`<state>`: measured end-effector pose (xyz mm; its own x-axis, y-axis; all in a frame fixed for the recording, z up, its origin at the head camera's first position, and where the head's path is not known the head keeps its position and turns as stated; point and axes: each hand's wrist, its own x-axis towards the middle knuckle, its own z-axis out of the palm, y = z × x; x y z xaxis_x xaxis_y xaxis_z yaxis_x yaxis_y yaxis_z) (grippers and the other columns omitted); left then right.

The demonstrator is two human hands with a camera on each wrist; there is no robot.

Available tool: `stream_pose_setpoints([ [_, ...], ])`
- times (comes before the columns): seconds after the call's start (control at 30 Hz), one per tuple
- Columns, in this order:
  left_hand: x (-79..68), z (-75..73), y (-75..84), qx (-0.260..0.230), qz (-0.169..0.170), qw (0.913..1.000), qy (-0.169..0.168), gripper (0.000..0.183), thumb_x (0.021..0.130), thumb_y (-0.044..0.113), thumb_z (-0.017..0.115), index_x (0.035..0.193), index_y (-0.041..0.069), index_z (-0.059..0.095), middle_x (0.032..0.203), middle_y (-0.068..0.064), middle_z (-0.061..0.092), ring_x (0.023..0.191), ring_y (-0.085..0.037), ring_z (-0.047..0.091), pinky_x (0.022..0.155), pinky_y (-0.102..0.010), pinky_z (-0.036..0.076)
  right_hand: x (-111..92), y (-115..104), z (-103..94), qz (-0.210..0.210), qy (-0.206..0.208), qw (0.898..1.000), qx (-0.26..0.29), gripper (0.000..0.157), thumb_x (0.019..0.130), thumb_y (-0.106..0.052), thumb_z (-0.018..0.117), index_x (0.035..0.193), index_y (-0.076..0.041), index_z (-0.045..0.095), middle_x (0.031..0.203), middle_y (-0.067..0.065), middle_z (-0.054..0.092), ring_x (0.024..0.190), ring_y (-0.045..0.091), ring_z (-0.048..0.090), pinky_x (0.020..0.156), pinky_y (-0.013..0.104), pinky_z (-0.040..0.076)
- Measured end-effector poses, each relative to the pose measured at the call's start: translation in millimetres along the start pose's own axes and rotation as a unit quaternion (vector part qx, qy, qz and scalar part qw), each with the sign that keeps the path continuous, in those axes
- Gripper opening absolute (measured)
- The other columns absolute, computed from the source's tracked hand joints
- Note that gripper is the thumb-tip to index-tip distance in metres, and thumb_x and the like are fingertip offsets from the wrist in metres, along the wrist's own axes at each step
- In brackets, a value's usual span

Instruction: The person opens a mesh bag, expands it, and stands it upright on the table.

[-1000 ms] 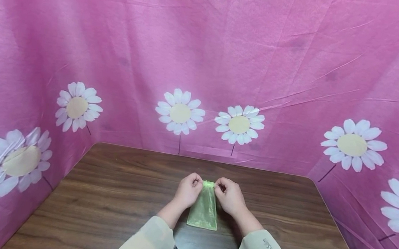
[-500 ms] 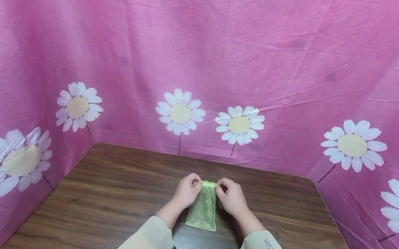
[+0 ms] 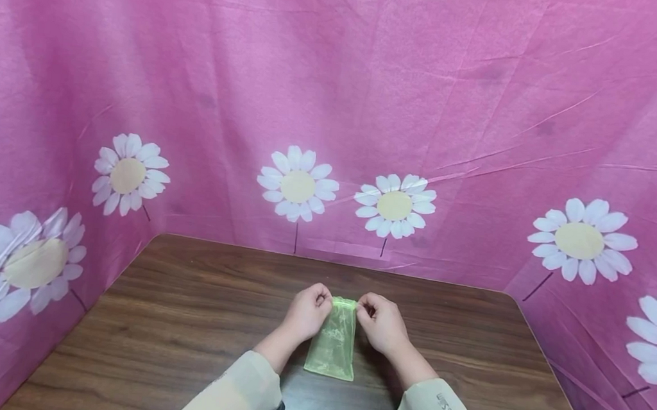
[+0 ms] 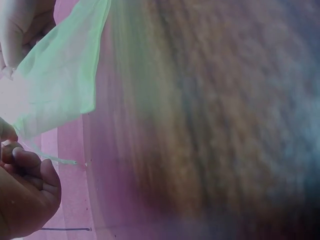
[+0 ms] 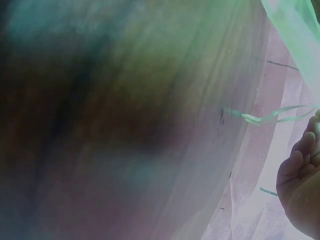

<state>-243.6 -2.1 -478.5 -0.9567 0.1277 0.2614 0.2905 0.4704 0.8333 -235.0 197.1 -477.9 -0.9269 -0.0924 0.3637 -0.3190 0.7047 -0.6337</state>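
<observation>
A sheer yellow-green drawstring pouch [image 3: 333,344] hangs between both hands over the middle of the table, its gathered top toward the back. My left hand [image 3: 306,313] pinches the pouch's upper left corner between thumb and forefinger. At the upper right corner, my right hand [image 3: 383,325] pinches it the same way. In the left wrist view the pouch [image 4: 65,75] spreads out from the fingers, and a thin ribbon end trails near the left hand [image 4: 30,195]. The right wrist view has a looped green ribbon [image 5: 275,115] dangling beside the curled fingers of the right hand [image 5: 302,180].
A dark wood-grain table [image 3: 180,322] lies under the hands. Behind it and at both sides hangs a pink curtain [image 3: 339,71] printed with white daisies. Light sleeves [image 3: 232,394] cover the forearms.
The hands have moved slightly apart, and the pouch's lower edge has shifted a little left. Both hands keep their pinch on its top corners.
</observation>
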Motion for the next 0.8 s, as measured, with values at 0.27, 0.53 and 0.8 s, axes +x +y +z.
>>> stream_pose_setpoints([
  [0.27,0.0,-2.5,-0.4,0.011,0.008,0.9999,-0.002,0.011,0.091,0.003,0.063,0.084,0.012,0.063,0.068,0.010,0.045,0.065,-0.007,0.047,0.065,-0.028,0.045,1.6,-0.4,-2.1,-0.003,-0.006,1.000,-0.018,0.017,0.088,-0.002,0.071,0.081,-0.017,0.068,0.078,-0.004,0.060,0.069,0.012,0.053,0.063,0.029,0.046],
  [0.53,-2.2,-6.1,0.7,0.011,0.013,0.9998,-0.006,0.011,0.090,0.002,0.062,0.085,0.011,0.063,0.067,0.010,0.044,0.065,-0.008,0.047,0.066,-0.028,0.046,1.2,-1.8,-5.3,-0.007,-0.009,1.000,-0.024,0.016,0.088,-0.003,0.071,0.080,-0.017,0.068,0.078,-0.005,0.060,0.069,0.011,0.053,0.063,0.029,0.046],
  [0.8,-2.2,-7.9,-0.1,0.020,0.008,0.9997,-0.010,0.012,0.092,0.004,0.062,0.085,0.014,0.063,0.068,0.011,0.045,0.066,-0.008,0.048,0.067,-0.028,0.047,0.4,-2.0,-7.3,-0.021,-0.007,0.999,-0.029,0.018,0.086,-0.003,0.071,0.078,-0.018,0.066,0.077,-0.006,0.059,0.069,0.011,0.053,0.063,0.029,0.046],
])
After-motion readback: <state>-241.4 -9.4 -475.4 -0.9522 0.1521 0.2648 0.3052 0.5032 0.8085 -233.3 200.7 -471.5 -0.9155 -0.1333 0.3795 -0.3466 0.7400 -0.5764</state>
